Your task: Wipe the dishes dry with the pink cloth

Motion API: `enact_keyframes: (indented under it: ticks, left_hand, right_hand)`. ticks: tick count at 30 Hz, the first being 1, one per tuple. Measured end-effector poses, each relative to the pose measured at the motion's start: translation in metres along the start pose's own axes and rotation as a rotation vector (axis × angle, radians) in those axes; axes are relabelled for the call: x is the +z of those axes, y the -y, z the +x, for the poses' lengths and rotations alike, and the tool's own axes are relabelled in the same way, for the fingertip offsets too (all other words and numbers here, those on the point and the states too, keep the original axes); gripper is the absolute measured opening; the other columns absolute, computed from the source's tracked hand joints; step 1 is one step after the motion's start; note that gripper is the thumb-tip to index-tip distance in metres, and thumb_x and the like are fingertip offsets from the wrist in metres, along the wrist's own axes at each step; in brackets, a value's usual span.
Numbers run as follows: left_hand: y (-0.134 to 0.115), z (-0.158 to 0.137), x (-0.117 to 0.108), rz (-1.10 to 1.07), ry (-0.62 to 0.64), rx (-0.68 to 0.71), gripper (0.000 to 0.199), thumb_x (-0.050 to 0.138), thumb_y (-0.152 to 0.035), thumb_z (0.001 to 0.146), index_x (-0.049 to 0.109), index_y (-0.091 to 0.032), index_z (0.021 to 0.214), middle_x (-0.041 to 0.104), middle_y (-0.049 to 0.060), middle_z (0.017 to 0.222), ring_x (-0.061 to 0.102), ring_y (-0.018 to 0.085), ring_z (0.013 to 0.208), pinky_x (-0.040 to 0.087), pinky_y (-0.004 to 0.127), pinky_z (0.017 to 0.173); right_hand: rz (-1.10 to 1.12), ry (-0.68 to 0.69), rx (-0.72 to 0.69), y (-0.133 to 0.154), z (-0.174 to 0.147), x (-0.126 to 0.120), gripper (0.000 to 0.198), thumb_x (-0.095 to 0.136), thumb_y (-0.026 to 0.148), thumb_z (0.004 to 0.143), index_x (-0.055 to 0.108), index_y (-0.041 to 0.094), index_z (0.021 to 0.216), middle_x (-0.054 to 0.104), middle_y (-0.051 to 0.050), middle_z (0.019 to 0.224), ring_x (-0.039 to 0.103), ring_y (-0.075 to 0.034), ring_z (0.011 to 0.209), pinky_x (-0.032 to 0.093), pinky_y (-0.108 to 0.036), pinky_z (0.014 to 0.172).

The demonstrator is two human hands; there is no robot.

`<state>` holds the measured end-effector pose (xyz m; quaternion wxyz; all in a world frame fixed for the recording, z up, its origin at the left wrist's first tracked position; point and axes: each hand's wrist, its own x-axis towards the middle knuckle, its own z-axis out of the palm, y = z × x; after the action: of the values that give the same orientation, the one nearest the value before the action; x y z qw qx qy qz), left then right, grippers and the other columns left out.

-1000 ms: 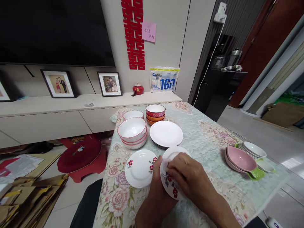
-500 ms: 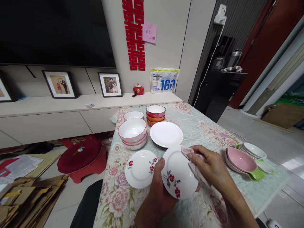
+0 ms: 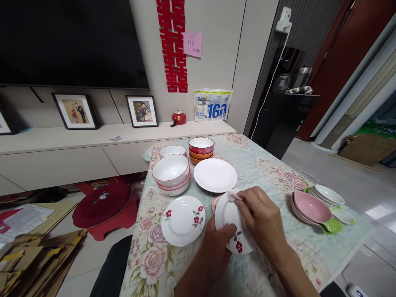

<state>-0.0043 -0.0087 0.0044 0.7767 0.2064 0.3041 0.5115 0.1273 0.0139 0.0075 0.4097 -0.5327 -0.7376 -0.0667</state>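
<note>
My left hand (image 3: 216, 241) grips the lower left of a white plate with red flowers (image 3: 223, 212), thumb over its face. The plate is tilted above the tablecloth. My right hand (image 3: 260, 210) pinches a pale pink cloth (image 3: 234, 197) against the plate's upper face; its palm covers the plate's right side. A similar flowered plate (image 3: 181, 227) lies flat to the left. Behind my hands is a stack of plates with a plain white one (image 3: 215, 175) on top. Something pink (image 3: 215, 203) peeks out behind the held plate's left edge.
White bowls with red rims (image 3: 171, 170) are stacked at back left, beside red and orange bowls (image 3: 201, 145). Pink leaf-shaped dishes (image 3: 312, 206) and small white dishes (image 3: 329, 194) sit at the right. A floral tablecloth (image 3: 154, 258) covers the table. A red stool (image 3: 105, 204) stands at left.
The held plate has turned and tilted more on edge. My right hand has shifted left with the cloth across the plate's top, and my left thumb now lies over its face.
</note>
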Motion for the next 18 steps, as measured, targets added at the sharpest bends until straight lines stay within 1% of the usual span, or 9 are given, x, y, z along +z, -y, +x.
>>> enact_keyframes:
  ticks: [2, 3, 5, 6, 8, 9, 11, 15, 18]
  left_hand:
    - [-0.003, -0.003, 0.002, 0.014, 0.002, -0.006, 0.019, 0.074, -0.008, 0.057, 0.071, -0.017, 0.074, 0.068, 0.002, 0.064, 0.063, 0.021, 0.069, 0.050, 0.030, 0.066]
    - [-0.003, -0.003, 0.002, 0.021, 0.013, -0.010, 0.017, 0.073, -0.006, 0.056, 0.070, -0.017, 0.069, 0.067, 0.002, 0.064, 0.063, 0.022, 0.070, 0.050, 0.031, 0.067]
    - [-0.001, -0.003, -0.001, 0.031, 0.063, -0.029, 0.018, 0.070, -0.003, 0.058, 0.070, -0.018, 0.068, 0.069, 0.003, 0.070, 0.064, 0.024, 0.077, 0.050, 0.034, 0.073]
    - [0.001, -0.003, -0.003, 0.007, 0.066, -0.016, 0.018, 0.068, -0.004, 0.060, 0.071, -0.019, 0.069, 0.068, 0.003, 0.068, 0.064, 0.024, 0.077, 0.050, 0.035, 0.074]
    - [0.006, -0.001, -0.006, -0.009, 0.091, -0.029, 0.026, 0.065, -0.007, 0.068, 0.074, -0.020, 0.088, 0.072, 0.004, 0.074, 0.066, 0.028, 0.084, 0.050, 0.039, 0.079]
    - [0.008, 0.000, -0.006, -0.003, 0.085, -0.020, 0.030, 0.065, -0.007, 0.069, 0.074, -0.020, 0.095, 0.073, 0.004, 0.079, 0.067, 0.028, 0.087, 0.050, 0.039, 0.082]
    - [0.008, 0.000, -0.005, 0.000, 0.067, -0.006, 0.036, 0.066, -0.008, 0.069, 0.073, -0.020, 0.103, 0.075, 0.005, 0.084, 0.067, 0.027, 0.089, 0.050, 0.039, 0.085]
    - [0.003, 0.000, 0.000, -0.066, 0.058, 0.010, 0.040, 0.067, -0.008, 0.065, 0.072, -0.018, 0.104, 0.075, 0.005, 0.083, 0.067, 0.027, 0.086, 0.050, 0.038, 0.085]
    - [0.007, 0.002, -0.002, -0.073, 0.072, 0.006, 0.040, 0.067, -0.008, 0.065, 0.072, -0.018, 0.103, 0.075, 0.005, 0.083, 0.067, 0.027, 0.086, 0.050, 0.038, 0.083]
  right_hand:
    - [0.027, 0.050, -0.120, 0.012, -0.001, 0.003, 0.015, 0.052, 0.022, 0.098, 0.066, 0.020, 0.092, 0.063, -0.005, 0.082, 0.059, -0.019, 0.080, 0.046, -0.031, 0.073]
    - [0.044, 0.078, -0.170, 0.015, -0.001, 0.003, 0.016, 0.051, 0.020, 0.098, 0.066, 0.020, 0.092, 0.064, -0.005, 0.081, 0.059, -0.019, 0.081, 0.046, -0.031, 0.073]
    - [0.077, 0.108, -0.217, 0.017, -0.001, 0.001, 0.016, 0.051, 0.018, 0.098, 0.066, 0.020, 0.093, 0.064, -0.005, 0.082, 0.059, -0.019, 0.082, 0.046, -0.030, 0.073]
    - [0.080, 0.095, -0.201, 0.015, 0.000, -0.001, 0.015, 0.051, 0.018, 0.097, 0.066, 0.020, 0.094, 0.064, -0.005, 0.084, 0.059, -0.019, 0.082, 0.046, -0.030, 0.073]
    - [0.067, 0.027, -0.098, 0.006, 0.001, -0.005, 0.013, 0.054, 0.021, 0.097, 0.066, 0.020, 0.094, 0.064, -0.005, 0.085, 0.060, -0.018, 0.081, 0.046, -0.030, 0.073]
    - [0.057, -0.012, -0.034, 0.001, 0.001, -0.006, 0.012, 0.055, 0.023, 0.097, 0.066, 0.020, 0.093, 0.064, -0.004, 0.084, 0.060, -0.017, 0.080, 0.046, -0.029, 0.072]
    - [0.033, -0.053, 0.071, -0.010, 0.002, -0.009, 0.011, 0.056, 0.025, 0.096, 0.065, 0.021, 0.092, 0.065, -0.003, 0.084, 0.061, -0.017, 0.077, 0.046, -0.029, 0.070]
    - [-0.051, -0.092, 0.179, -0.018, 0.002, -0.011, 0.011, 0.058, 0.029, 0.094, 0.064, 0.020, 0.093, 0.067, -0.003, 0.083, 0.062, -0.017, 0.074, 0.044, -0.029, 0.067]
    - [-0.103, -0.121, 0.170, -0.011, 0.001, -0.008, 0.013, 0.056, 0.027, 0.095, 0.064, 0.020, 0.088, 0.066, -0.003, 0.081, 0.062, -0.017, 0.072, 0.043, -0.030, 0.066]
